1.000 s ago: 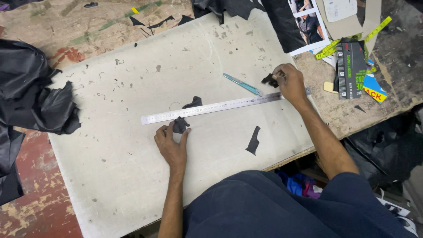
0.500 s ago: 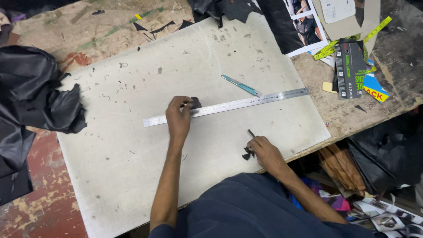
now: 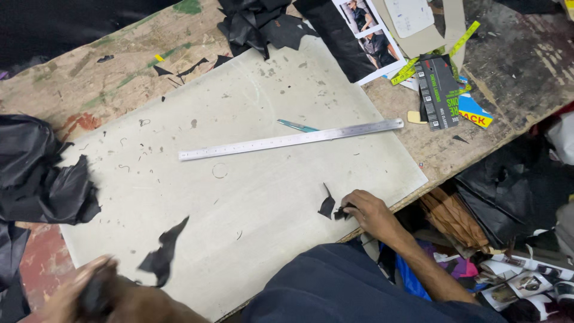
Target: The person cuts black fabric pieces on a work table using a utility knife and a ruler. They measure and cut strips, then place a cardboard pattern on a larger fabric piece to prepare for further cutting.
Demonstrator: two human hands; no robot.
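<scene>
The right hand [image 3: 366, 214] rests on the near edge of the grey cutting board [image 3: 251, 119], its fingers pinched on a small black scrap [image 3: 342, 211]. Just left of it, touching or nearly touching, lies a second black scrap [image 3: 326, 205], pointed at the top.

The left hand [image 3: 95, 293] is at the bottom left corner of the view, heavily blurred. It seems to be closed around something dark, but whether it grips anything cannot be told. Just right of it, a larger ragged black piece [image 3: 162, 256] lies on the board near its front edge.

A long steel ruler [image 3: 291, 140] lies slantwise across the middle of the board, well apart from both hands. A teal-handled knife [image 3: 297, 125] lies just beyond it, its tip near the ruler.

Crumpled black material [image 3: 42, 173] is heaped off the board's left side, and more of it [image 3: 257, 21] sits at the far edge. On the worn wooden bench [image 3: 526, 78] to the right lie a dark box [image 3: 439, 90], a yellow tape measure [image 3: 442, 51] and printed photos [image 3: 365, 36].
</scene>
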